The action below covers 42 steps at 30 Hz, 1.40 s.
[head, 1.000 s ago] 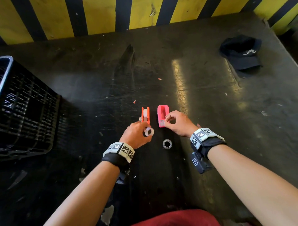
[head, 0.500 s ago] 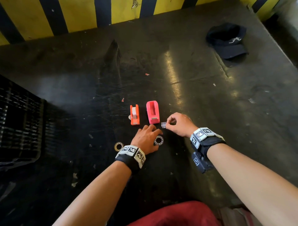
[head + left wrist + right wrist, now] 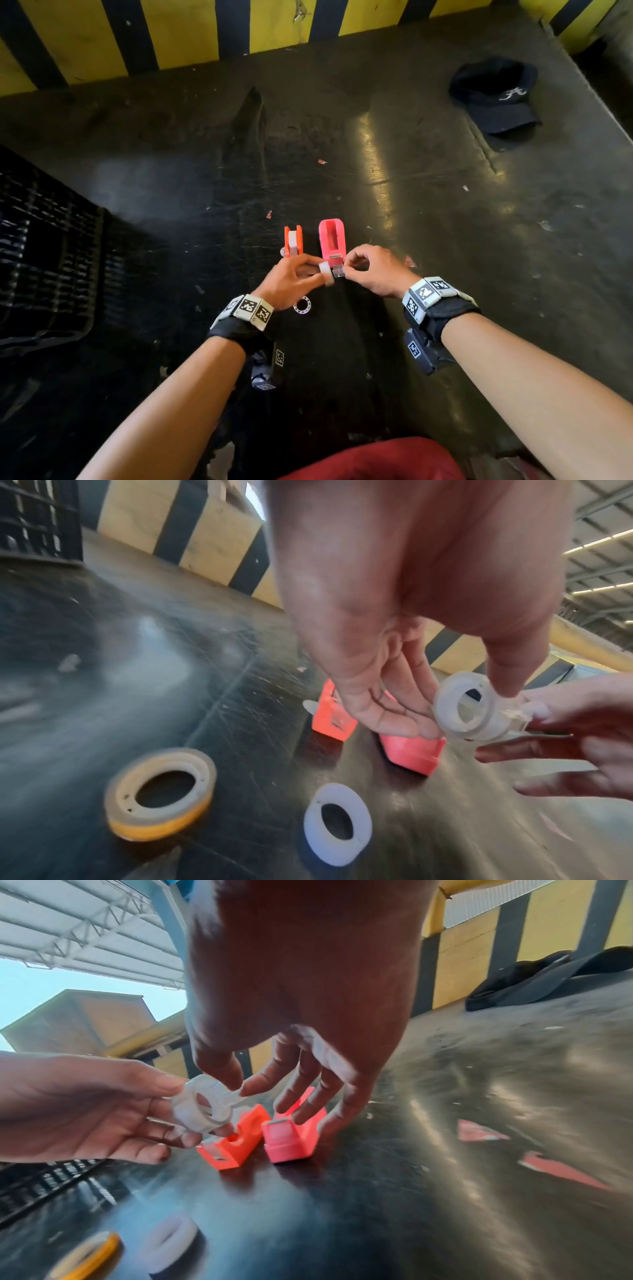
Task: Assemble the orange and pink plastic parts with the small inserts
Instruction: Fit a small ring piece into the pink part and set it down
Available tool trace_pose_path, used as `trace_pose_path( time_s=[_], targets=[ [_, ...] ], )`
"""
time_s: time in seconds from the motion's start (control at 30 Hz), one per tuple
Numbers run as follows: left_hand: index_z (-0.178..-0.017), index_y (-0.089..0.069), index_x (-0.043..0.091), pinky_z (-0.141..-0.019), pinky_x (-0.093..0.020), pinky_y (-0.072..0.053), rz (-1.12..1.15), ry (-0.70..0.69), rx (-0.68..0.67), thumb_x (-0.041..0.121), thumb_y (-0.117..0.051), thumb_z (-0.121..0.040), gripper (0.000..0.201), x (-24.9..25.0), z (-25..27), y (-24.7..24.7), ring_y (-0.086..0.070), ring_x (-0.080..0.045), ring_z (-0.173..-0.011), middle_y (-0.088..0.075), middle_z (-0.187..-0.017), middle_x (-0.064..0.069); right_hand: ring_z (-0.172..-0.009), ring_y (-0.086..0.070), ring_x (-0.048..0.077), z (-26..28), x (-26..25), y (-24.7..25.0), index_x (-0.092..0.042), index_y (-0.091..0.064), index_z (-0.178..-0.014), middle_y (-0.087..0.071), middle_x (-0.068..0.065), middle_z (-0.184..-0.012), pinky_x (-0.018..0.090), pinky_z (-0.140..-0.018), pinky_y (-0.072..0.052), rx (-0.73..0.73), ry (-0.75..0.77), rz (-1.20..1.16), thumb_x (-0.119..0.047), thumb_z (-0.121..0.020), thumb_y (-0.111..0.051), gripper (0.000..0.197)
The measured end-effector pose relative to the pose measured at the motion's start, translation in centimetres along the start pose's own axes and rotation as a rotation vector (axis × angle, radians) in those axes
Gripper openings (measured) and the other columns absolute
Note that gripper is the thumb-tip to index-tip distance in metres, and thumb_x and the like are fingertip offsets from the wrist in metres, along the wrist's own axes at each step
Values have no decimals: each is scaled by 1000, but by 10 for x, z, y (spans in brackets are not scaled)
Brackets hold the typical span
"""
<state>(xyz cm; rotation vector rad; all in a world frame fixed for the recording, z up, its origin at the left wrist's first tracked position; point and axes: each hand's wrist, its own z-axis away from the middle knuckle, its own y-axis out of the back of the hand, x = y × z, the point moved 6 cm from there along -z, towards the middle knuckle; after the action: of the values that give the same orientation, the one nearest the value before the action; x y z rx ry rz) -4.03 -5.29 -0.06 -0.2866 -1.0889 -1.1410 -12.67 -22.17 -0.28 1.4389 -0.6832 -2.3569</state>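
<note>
The left hand (image 3: 291,281) pinches a white ring (image 3: 464,706) between the thumb and the fingers (image 3: 387,718), and holds it up above the surface (image 3: 428,212). The right hand (image 3: 373,270) pinches a small clear insert (image 3: 338,270) with thumb and index finger; this insert touches the side of the ring. The other right fingers (image 3: 308,1096) are loosely spread and point down. Just beyond the fingers, the pink part (image 3: 331,241) stands on the surface, with its open slot facing up. The orange part (image 3: 293,241) stands just beside it, on the left side, and a pale piece sits in its slot. The two parts are close but do not touch each other. Nearer to the person than the left hand, a white ring (image 3: 337,834) with a wider hole lies flat on the surface, and a yellow-edged ring (image 3: 161,791) lies flat more to the left of it. Far to the left of the hands there is a black crate (image 3: 44,253). Far beyond the right hand, a dark cap (image 3: 496,96) lies on the surface. A wall with yellow and black stripes (image 3: 191,31) stands behind everything.
</note>
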Motion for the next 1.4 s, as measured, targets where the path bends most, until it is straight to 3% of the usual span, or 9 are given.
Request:
trace_pose_path(
  time_s=[0.27, 0.5, 0.7, 0.8, 1.07, 1.17, 1.27, 1.33, 1.4],
  targets=[
    [-131, -63, 11, -81, -19, -61, 140, -14, 2, 18, -66, -98, 33, -5, 16, 18, -75, 0, -94, -77, -111, -3, -94, -68, 12, -13, -26, -18, -23, -73, -91, -74, -3, -100, 27, -83, -50, -85, 50, -10, -28, -88, -74, 5],
    [-129, -63, 11, -92, -38, -63, 221, -11, 4, 17, -67, -98, 32, -7, 19, 20, -76, -29, -105, -78, -111, -19, -95, -71, 14, -15, -27, -24, -20, -75, -92, -75, -2, -99, 30, -89, -56, -104, 74, -9, -28, -85, -75, 10],
    [-133, -64, 21, -100, -34, -58, 145, -12, -47, 16, -81, -86, 50, -4, 18, 17, -71, -14, -115, -72, -125, -2, -94, -70, 14, -16, -26, -23, -18, -76, -95, -75, -1, -100, 28, -86, -54, -97, 55, -17, -29, -87, -74, 14],
    [-136, -61, 21, -100, -36, -59, 124, -36, -60, 3, -80, -83, 59, -4, 19, 15, -73, -17, -113, -71, -127, -7, -95, -69, 16, -16, -25, -24, -19, -75, -96, -74, 0, -101, 29, -85, -52, -116, 47, -9, -28, -89, -73, 12],
    [-131, -63, 20, -97, -39, -61, 89, -75, -1, 4, -78, -86, 51, -2, 18, 13, -76, -18, -105, -72, -121, -6, -97, -67, 16, -15, -23, -24, -26, -72, -93, -72, -2, -101, 31, -86, -51, -144, 8, -41, -27, -91, -72, 3],
    [-131, -65, 21, -95, -38, -61, 60, -80, 40, 6, -79, -86, 49, -2, 17, 15, -76, -17, -102, -71, -120, -1, -95, -64, 14, -16, -20, -17, -24, -70, -95, -69, -5, -100, 24, -76, -45, -80, -6, -49, -23, -93, -68, 3],
    [-125, -67, 23, -93, -35, -62, 36, -82, 93, 7, -81, -83, 47, 0, 15, 22, -76, -14, -100, -71, -118, 4, -97, -63, 17, -27, -12, -7, -21, -63, -109, -66, -1, -109, 20, -73, -45, 15, -26, 21, -20, -89, -71, 21],
    [-121, -67, 24, -90, -33, -63, 11, -89, 123, 8, -83, -80, 46, 2, 12, 28, -77, -12, -95, -73, -115, 5, -115, -60, 23, -41, -4, -4, -22, -52, -130, -58, 5, -133, 30, -89, -51, 16, -47, 156, -26, -81, -81, 57],
    [-118, -67, 24, -88, -31, -63, -30, -104, 144, 9, -84, -78, 45, 5, 7, 34, -78, -9, -89, -74, -111, 6, -136, -48, 31, -54, 1, -4, -25, -33, -150, -40, 6, -153, 48, -107, -47, -32, -67, 303, -32, -71, -89, 97]
  ],
)
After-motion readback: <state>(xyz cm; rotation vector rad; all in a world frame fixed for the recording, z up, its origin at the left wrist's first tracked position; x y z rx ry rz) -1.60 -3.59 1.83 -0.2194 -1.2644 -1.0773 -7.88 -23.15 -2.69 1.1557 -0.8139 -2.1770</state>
